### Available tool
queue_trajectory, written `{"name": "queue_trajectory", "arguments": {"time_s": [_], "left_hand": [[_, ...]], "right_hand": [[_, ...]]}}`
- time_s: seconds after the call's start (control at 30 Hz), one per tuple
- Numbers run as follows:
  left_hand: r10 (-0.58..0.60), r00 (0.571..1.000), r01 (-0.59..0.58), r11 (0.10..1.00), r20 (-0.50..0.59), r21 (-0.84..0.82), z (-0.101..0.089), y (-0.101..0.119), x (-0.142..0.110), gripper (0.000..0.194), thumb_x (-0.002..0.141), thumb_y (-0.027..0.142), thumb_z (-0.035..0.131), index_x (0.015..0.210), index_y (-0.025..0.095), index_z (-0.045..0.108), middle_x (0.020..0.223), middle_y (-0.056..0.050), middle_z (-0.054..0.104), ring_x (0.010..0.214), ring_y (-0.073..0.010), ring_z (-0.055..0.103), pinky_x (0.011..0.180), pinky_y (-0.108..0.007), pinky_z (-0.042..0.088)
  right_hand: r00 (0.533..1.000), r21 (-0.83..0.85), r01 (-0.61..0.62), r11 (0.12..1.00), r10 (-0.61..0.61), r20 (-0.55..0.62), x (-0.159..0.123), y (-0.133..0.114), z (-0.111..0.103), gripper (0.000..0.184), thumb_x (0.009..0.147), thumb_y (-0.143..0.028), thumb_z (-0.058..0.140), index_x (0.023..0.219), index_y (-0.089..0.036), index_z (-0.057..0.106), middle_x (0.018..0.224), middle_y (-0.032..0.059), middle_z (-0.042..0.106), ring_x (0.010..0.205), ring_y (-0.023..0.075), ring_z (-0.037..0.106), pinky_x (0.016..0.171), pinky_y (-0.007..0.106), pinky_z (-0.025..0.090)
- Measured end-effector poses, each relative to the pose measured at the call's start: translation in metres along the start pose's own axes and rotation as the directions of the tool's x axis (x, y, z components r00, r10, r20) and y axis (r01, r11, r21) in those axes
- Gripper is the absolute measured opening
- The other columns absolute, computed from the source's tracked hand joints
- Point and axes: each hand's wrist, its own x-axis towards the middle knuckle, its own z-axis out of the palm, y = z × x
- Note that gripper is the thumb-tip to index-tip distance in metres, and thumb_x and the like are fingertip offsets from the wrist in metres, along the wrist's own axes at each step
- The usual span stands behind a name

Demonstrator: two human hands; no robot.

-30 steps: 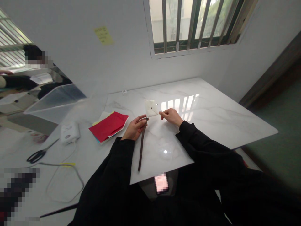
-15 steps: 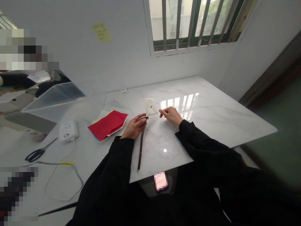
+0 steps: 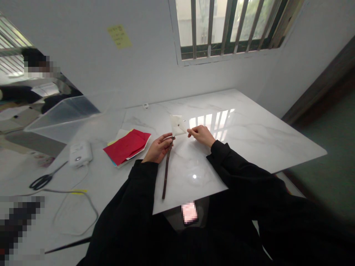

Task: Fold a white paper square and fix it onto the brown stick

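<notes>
On my head-camera feed, the left hand's grip point(image 3: 158, 148) was closed around the upper end of a dark brown strap point(image 3: 167, 170), which ran down across the surface point(image 3: 263, 147) and ended near its front edge. The right hand's grip point(image 3: 202, 135) was pinched almost shut, its fingertips point(image 3: 190, 133) just beside a folded white paper piece point(image 3: 175, 125) fitted with a small dark stud point(image 3: 179, 125). That piece stood between the two hands, directly above the strap's top end. I could not tell which hand bore it, or whether it was joined to the strap.

Black sleeves point(image 3: 141, 181) covered both arms. Left of the hands lay a red paper sheet point(image 3: 127, 147) on a stack of yellow, white and blue sheets. Farther left were a white plug-in device point(image 3: 80, 154), its grey cable point(image 3: 74, 192) and black-handled scissors point(image 3: 44, 181). A clear plastic box point(image 3: 63, 120) sat beyond them. A yellow sticky note point(image 3: 119, 36) was on the wall, beside a barred window point(image 3: 224, 26).
</notes>
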Motion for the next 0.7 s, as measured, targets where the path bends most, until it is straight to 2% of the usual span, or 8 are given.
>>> {"name": "queue_trajectory", "arguments": {"time_s": [0.5,0.7], "left_hand": [[0.013,1.000,-0.013,1.000,0.009,-0.002,-0.0007,-0.0009,0.0007,0.042,0.072,0.015,0.086,0.111,0.014,0.071,0.100,-0.009,0.076,0.071,-0.0105,0.067,0.069,-0.022,0.055],[0.009,1.000,-0.009,1.000,0.013,-0.003,-0.0001,-0.0004,0.0003,0.044,0.069,0.017,0.087,0.111,0.015,0.071,0.097,-0.006,0.076,0.069,-0.0101,0.066,0.068,-0.021,0.055]], "right_hand": [[1.000,-0.011,0.007,1.000,-0.007,0.012,-0.0022,-0.0022,-0.0004,0.039,0.099,-0.041,0.057,0.082,-0.017,0.083,0.054,-0.0002,0.055,0.058,0.0127,0.049,0.065,0.027,0.032],[1.000,-0.014,0.006,1.000,-0.006,0.016,-0.0023,-0.0025,-0.0003,0.039,0.099,-0.040,0.058,0.081,-0.016,0.083,0.055,-0.0003,0.056,0.057,0.0123,0.048,0.064,0.027,0.031]]}}
